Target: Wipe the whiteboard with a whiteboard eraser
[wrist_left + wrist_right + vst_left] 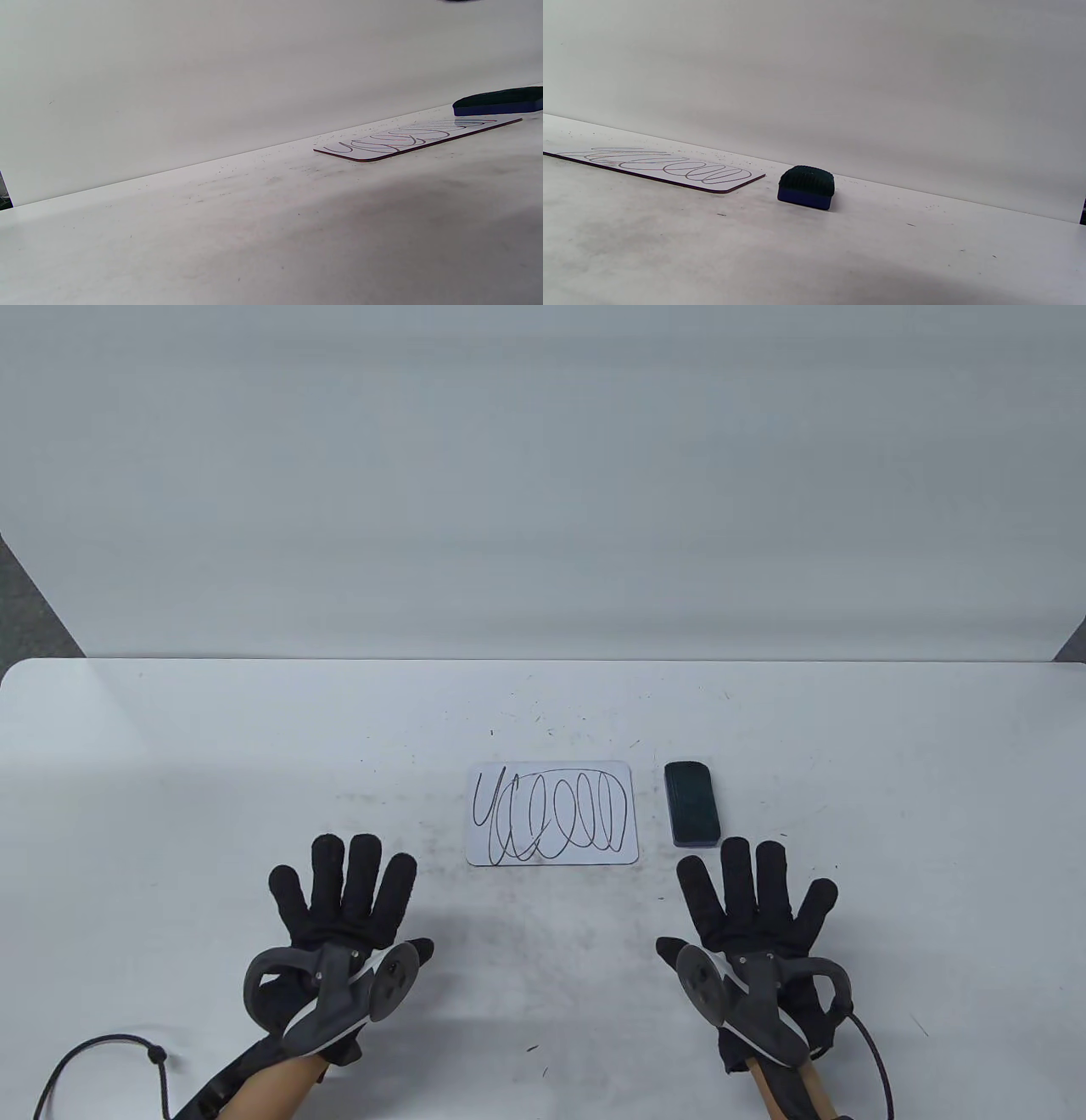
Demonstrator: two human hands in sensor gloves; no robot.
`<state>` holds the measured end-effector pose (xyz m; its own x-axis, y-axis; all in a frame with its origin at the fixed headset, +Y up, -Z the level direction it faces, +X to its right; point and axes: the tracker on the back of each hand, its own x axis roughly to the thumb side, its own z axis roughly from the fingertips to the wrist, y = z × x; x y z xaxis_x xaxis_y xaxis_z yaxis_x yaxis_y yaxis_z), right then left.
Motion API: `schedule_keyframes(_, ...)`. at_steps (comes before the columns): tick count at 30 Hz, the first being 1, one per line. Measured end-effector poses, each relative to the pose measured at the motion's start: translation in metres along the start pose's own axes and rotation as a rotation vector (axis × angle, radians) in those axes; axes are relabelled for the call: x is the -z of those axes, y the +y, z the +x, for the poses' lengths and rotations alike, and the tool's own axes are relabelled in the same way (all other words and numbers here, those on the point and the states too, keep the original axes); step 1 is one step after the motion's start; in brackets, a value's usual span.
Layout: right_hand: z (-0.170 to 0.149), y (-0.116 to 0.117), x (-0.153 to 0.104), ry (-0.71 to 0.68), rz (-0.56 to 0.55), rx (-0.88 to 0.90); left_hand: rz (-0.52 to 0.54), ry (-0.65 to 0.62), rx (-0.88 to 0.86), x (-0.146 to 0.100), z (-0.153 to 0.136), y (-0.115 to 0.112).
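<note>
Your left hand [344, 912] and right hand [755, 912] both lie flat on the table [170, 780], fingers spread, grasping nothing. The whiteboard [551, 813], covered in black scribbles, lies between and just beyond them. The whiteboard eraser [691, 803] sits just right of it, near your right fingertips [736, 848], untouched
</note>
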<state>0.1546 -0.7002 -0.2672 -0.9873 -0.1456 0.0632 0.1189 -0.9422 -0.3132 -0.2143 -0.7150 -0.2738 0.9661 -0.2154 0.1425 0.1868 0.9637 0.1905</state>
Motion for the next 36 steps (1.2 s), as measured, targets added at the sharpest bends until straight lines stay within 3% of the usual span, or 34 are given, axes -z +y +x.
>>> schedule_keyframes(4, 0.008, 0.010, 0.030, -0.029, 0.089, 0.008, -0.005, -0.007, -0.014, 0.001, -0.001, 0.000)
schedule_keyframes(9, 0.021, 0.026, 0.091, 0.005, 0.192, 0.062, -0.018, -0.008, -0.035, 0.002, -0.003, 0.000)
schedule_keyframes(11, 0.032, 0.042, 0.128, 0.017, 0.247, 0.078, -0.027, -0.006, -0.038, 0.003, -0.004, -0.001)
schedule_keyframes(14, 0.044, 0.067, 0.161, 0.001, 0.385, 0.027, -0.047, -0.005, -0.035, 0.005, -0.006, -0.004)
schedule_keyframes(18, 0.060, 0.097, 0.185, -0.018, 0.494, -0.024, -0.076, 0.001, -0.037, 0.009, -0.008, -0.009)
schedule_keyframes(22, 0.074, 0.115, 0.193, -0.009, 0.563, 0.007, -0.101, 0.010, -0.044, 0.011, -0.012, -0.013)
schedule_keyframes(29, 0.082, 0.116, 0.189, -0.060, 0.591, -0.125, -0.109, 0.016, -0.056, 0.013, -0.014, -0.013)
schedule_keyframes(36, 0.093, 0.105, 0.152, -0.152, 0.599, -0.154, -0.087, 0.023, -0.066, 0.011, -0.016, -0.008)
